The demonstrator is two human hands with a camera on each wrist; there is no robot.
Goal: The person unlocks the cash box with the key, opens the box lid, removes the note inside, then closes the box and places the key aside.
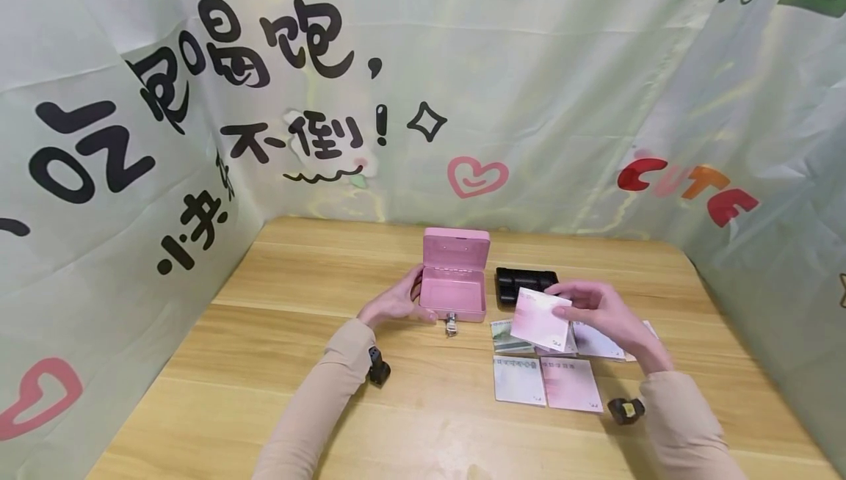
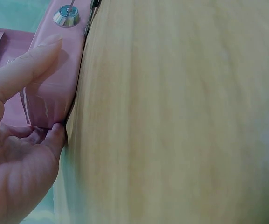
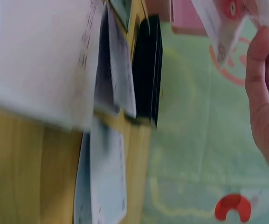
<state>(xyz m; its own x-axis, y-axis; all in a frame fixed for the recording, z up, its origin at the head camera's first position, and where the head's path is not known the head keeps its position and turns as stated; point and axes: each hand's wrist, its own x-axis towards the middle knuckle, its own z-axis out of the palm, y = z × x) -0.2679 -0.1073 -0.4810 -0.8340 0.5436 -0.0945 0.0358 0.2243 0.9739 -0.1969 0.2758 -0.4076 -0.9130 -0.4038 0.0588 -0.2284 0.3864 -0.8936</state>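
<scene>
My left hand [image 1: 399,299] holds the left side of an open pink cash box [image 1: 452,315], its lid standing up at the back. The left wrist view shows the thumb across the box's front face near the round lock [image 2: 66,16], with fingers against the side. A key with a small tag [image 1: 452,326] hangs at the lock. My right hand [image 1: 598,309] pinches a thin pink-and-white square paper [image 1: 540,318] above other papers; in the right wrist view that paper [image 3: 220,23] shows a red print. Beneath it lie a green-striped paper [image 1: 509,337] and a pale paper [image 1: 595,340].
Behind the raised paper sits a black case or wallet [image 1: 525,278]. Nearer me, a bluish-white square [image 1: 518,381] and a pink square [image 1: 571,384] lie side by side on the wooden table [image 1: 297,282]. Printed cloth [image 1: 396,47] hangs around the table's back and sides.
</scene>
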